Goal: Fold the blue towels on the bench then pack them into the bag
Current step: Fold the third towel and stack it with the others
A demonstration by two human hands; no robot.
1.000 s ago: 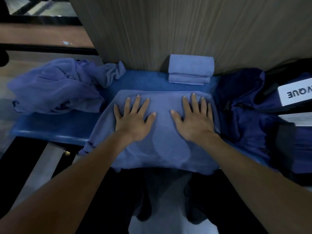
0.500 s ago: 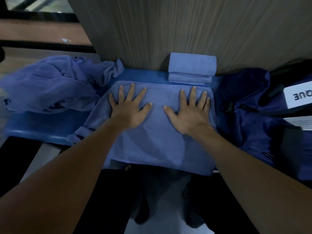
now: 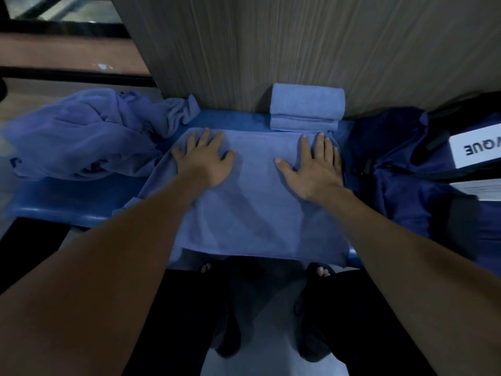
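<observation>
1. Blue towel (image 3: 252, 202) lies spread on the bench (image 3: 67, 196), centre, near edge overhanging.
2. Left hand (image 3: 202, 161) and right hand (image 3: 311, 169) press it flat-fingered, gripping nothing, likely smoothing before folding.
3. Bag (image 3: 401, 185) waits right.

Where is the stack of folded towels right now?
In the head view, the folded towels sit at the bench's back against the wooden wall, just beyond the right hand.

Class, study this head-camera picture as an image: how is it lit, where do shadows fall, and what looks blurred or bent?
Head view: dim, bluish lighting; soft arm shadows cross the spread towel; the crumpled towels look smeared at the left edge; the bench bows with wide-angle distortion; the white tag is the brightest patch.
</observation>
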